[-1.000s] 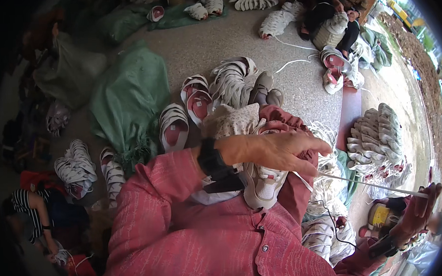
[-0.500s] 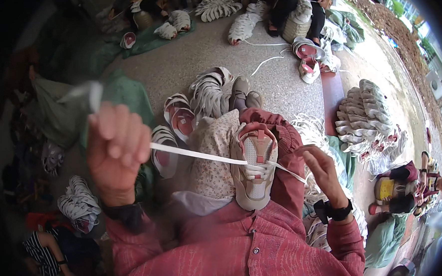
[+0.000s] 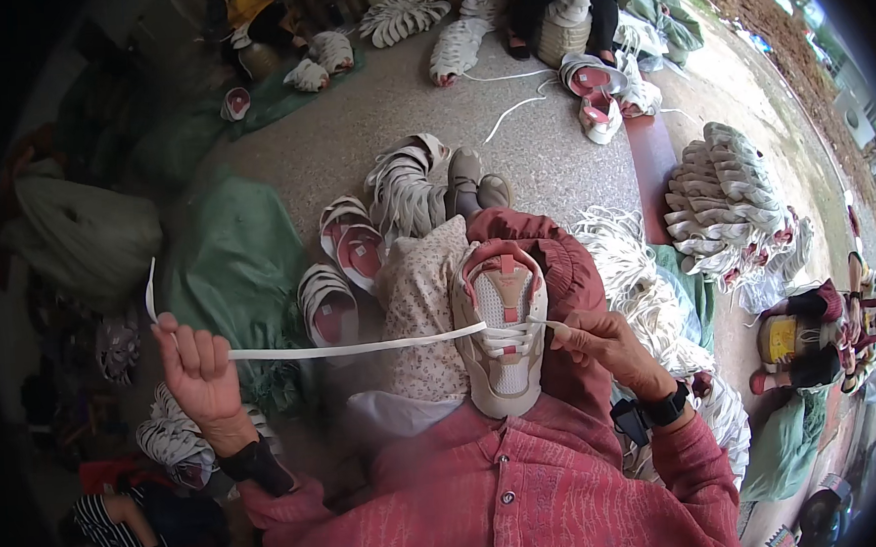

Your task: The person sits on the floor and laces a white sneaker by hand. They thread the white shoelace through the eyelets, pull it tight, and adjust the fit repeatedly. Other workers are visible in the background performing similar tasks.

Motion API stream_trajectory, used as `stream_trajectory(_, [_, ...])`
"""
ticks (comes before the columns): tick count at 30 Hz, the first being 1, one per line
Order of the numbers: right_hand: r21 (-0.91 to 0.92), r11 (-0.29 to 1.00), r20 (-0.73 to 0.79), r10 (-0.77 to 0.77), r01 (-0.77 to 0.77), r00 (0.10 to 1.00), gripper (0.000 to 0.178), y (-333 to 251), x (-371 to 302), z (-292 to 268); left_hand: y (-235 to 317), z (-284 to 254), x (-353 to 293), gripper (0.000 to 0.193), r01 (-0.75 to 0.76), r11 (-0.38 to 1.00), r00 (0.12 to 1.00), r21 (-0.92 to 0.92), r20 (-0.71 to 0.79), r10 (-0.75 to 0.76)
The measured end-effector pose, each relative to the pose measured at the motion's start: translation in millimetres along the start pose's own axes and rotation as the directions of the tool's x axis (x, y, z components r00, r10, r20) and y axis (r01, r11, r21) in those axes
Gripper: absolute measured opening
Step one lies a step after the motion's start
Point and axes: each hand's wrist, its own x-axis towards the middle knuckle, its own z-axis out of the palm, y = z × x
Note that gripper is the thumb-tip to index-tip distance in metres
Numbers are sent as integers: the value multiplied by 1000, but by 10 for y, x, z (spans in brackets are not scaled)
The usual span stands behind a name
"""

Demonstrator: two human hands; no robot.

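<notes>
A beige and white shoe upper (image 3: 505,369) with pink lining rests on my lap, its toe toward me. Part of its eyelet rows is threaded with a flat white shoelace (image 3: 363,348). To the left, my left hand (image 3: 200,370) is closed on the lace, which runs taut back to the shoe, with the tip sticking up above the fist. At the shoe's right edge, my right hand (image 3: 610,349) pinches the lace's other part close to the eyelets; the fingers hide its end. A floral cloth pad (image 3: 421,284) lies under the shoe's left side.
Stacked shoe uppers (image 3: 401,186) stand beyond my feet, others (image 3: 329,307) to their left. A heap of white laces (image 3: 621,274) lies at my right, near a big pile of uppers (image 3: 716,195). Green sacks (image 3: 230,274) sit at left. Other people work around.
My left hand has come down and slightly left, straightening the lace. My right hand has moved left to the shoe's edge and closed on the lace there.
</notes>
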Motion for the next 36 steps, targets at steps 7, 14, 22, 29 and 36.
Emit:
stream_trajectory(7, [-98, 995, -39, 21, -25, 999, 28, -187, -345, -344, -831, 660, -13, 16, 313, 704, 933, 637, -70, -352])
stream_trajectory(14, [471, 742, -316, -364, 477, 876, 38, 152, -602, -690, -1840, 875, -123, 8, -204, 471, 862, 858, 385, -328])
stream_trajectory(22, [808, 79, -534, -322, 584, 782, 35, 444, -727, -1109, -2107, 776, -266, 9, -225, 403, 884, 887, 360, -298])
stream_trajectory(29, [767, -88, -629, -298, 636, 718, 27, 566, -915, -1463, -2046, 931, -223, 8, -362, 183, 862, 914, 403, -306])
stream_trajectory(36, [704, -78, -680, -361, 706, 638, 18, 769, -1151, -1771, -2184, 945, -205, 7, -257, 217, 862, 942, 325, -390])
